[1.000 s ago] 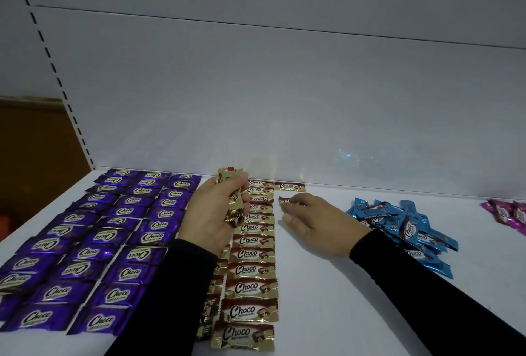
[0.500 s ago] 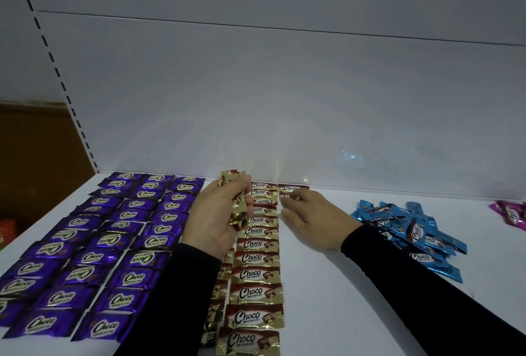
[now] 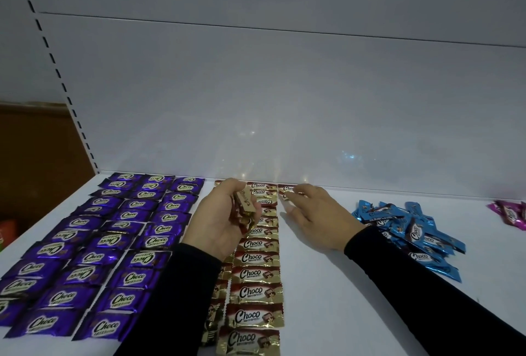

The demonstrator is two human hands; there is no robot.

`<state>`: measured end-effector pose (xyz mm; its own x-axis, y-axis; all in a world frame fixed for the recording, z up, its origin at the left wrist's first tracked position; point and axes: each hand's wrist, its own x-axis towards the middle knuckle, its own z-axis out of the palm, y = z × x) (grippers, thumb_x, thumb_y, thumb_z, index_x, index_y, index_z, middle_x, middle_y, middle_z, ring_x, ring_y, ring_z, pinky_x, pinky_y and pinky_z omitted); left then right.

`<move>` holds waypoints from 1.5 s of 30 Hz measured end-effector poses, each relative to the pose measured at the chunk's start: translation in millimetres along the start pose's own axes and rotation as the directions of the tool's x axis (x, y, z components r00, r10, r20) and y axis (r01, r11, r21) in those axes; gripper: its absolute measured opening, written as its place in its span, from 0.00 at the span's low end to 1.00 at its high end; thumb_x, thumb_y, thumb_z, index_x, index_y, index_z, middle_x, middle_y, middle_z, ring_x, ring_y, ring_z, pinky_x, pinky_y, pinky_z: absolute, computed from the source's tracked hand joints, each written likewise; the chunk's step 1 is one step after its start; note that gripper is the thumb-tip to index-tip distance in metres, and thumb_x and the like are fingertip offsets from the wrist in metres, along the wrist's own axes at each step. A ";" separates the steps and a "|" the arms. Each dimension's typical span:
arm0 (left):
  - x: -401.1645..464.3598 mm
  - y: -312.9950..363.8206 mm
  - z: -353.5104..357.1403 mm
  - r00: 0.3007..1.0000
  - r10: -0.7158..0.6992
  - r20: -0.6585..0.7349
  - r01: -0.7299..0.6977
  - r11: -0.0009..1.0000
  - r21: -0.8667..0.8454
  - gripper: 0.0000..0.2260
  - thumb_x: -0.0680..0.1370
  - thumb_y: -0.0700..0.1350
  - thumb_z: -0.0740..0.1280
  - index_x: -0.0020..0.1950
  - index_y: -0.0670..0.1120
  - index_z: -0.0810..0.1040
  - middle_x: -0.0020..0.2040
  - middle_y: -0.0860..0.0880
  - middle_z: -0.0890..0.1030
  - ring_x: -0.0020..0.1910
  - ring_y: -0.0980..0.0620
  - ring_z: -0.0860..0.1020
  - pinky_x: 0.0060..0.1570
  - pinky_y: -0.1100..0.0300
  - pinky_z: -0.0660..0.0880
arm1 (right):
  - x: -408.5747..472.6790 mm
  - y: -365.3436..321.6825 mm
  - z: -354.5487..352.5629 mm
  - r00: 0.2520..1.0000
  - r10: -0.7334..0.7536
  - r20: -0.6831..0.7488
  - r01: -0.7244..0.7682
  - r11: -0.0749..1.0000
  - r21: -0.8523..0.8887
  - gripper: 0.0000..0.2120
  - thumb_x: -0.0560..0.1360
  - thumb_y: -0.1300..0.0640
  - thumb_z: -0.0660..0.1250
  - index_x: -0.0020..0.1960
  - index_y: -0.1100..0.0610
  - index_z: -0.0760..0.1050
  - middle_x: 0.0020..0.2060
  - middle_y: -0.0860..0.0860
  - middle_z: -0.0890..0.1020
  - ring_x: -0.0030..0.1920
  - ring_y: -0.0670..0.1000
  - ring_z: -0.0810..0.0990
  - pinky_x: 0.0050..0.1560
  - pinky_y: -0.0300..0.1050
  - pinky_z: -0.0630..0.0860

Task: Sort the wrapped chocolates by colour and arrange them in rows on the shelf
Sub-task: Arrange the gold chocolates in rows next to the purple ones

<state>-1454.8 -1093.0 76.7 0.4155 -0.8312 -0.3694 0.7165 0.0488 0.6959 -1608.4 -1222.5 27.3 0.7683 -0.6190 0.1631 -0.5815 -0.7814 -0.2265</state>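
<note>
A white shelf (image 3: 327, 284) runs across the lower half of the frame, backed by a pale grey panel (image 3: 284, 99) with a slotted upright (image 3: 54, 62) climbing the upper left. At lower left lie the purple chocolates (image 3: 94, 242), laid flat in three neat rows, each wrapper printed "Choco" in dark script on a white oval; smaller lettering sits beneath but is too fine to read. Down the centre runs a row of gold chocolates (image 3: 256, 273), gold and brown wrappers bearing the same "Choco" mark beside a small picture of chocolate squares, with another gold row just left of it mostly hidden under a black sleeve (image 3: 170, 298). The left hand (image 3: 219, 224) hovers over the top of those gold rows, fingers curled round a small bundle of gold wrapped chocolates (image 3: 244, 210) held on edge. The right hand (image 3: 316, 213), just right of centre, reaches toward the back of the shelf, its fingers bent, the tips pinching a single gold chocolate (image 3: 286, 195) that lies directly below another one starting a new row. At right sits a loose heap of blue chocolates (image 3: 412, 233), also marked "Choco", and at the far right edge a few pink chocolates (image 3: 509, 213) poke into view.
</note>
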 end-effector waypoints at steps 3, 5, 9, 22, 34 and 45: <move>-2.5 -1.3 2.7 0.996 -0.006 0.090 0.001 0.999 0.054 0.03 0.79 0.33 0.60 0.51 0.36 0.73 0.44 0.37 0.78 0.39 0.43 0.79 0.39 0.52 0.78 | -7.1 -7.4 -14.6 0.993 0.065 -0.095 -0.051 0.989 0.141 0.19 0.83 0.47 0.55 0.69 0.53 0.73 0.64 0.50 0.74 0.63 0.49 0.72 0.63 0.39 0.66; -3.3 -4.8 3.9 0.990 -0.008 0.142 -0.014 0.988 0.155 0.06 0.80 0.30 0.59 0.54 0.35 0.74 0.46 0.34 0.80 0.39 0.42 0.81 0.36 0.53 0.81 | -12.8 -15.5 -23.6 0.979 0.130 -0.159 -0.080 0.954 0.290 0.18 0.83 0.47 0.56 0.65 0.53 0.77 0.57 0.49 0.78 0.56 0.46 0.75 0.59 0.38 0.70; -3.0 -11.7 4.6 0.968 -0.011 0.250 -0.064 0.954 0.292 0.10 0.79 0.30 0.64 0.59 0.33 0.76 0.43 0.38 0.84 0.36 0.45 0.83 0.33 0.55 0.80 | -22.3 -35.2 -35.8 0.964 0.257 -0.068 -0.129 0.677 0.725 0.15 0.81 0.46 0.61 0.59 0.52 0.80 0.49 0.46 0.84 0.48 0.45 0.82 0.52 0.42 0.79; -4.5 -11.0 5.4 0.990 0.017 0.139 -0.047 0.976 0.213 0.01 0.79 0.34 0.65 0.49 0.37 0.76 0.34 0.40 0.81 0.29 0.48 0.78 0.25 0.61 0.76 | -34.1 -38.9 -51.4 0.974 0.215 -0.064 0.047 0.081 0.996 0.09 0.74 0.69 0.68 0.52 0.60 0.78 0.41 0.55 0.83 0.41 0.53 0.84 0.42 0.41 0.81; -4.9 -10.3 6.2 0.984 0.060 0.167 -0.087 0.984 0.157 0.05 0.77 0.31 0.67 0.51 0.38 0.77 0.34 0.43 0.80 0.25 0.52 0.76 0.22 0.63 0.74 | -34.5 -31.4 -39.6 0.978 0.130 -0.161 0.067 0.534 0.843 0.24 0.73 0.76 0.62 0.52 0.47 0.79 0.51 0.45 0.83 0.51 0.53 0.83 0.50 0.65 0.77; -1.6 -13.6 3.4 0.970 0.138 0.199 -0.195 0.932 0.306 0.07 0.75 0.35 0.72 0.52 0.40 0.79 0.37 0.44 0.80 0.27 0.54 0.75 0.22 0.64 0.72 | -29.8 -44.3 -46.7 0.984 0.148 -0.101 0.011 0.510 0.860 0.12 0.74 0.61 0.73 0.57 0.52 0.77 0.38 0.49 0.84 0.41 0.51 0.83 0.49 0.46 0.78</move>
<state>-1467.1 -1094.2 69.9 0.3908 -0.9098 -0.1401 0.4149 0.0382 0.9091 -1618.0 -1173.1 77.3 0.6427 -0.7327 0.2237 -0.0579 -0.3376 -0.9395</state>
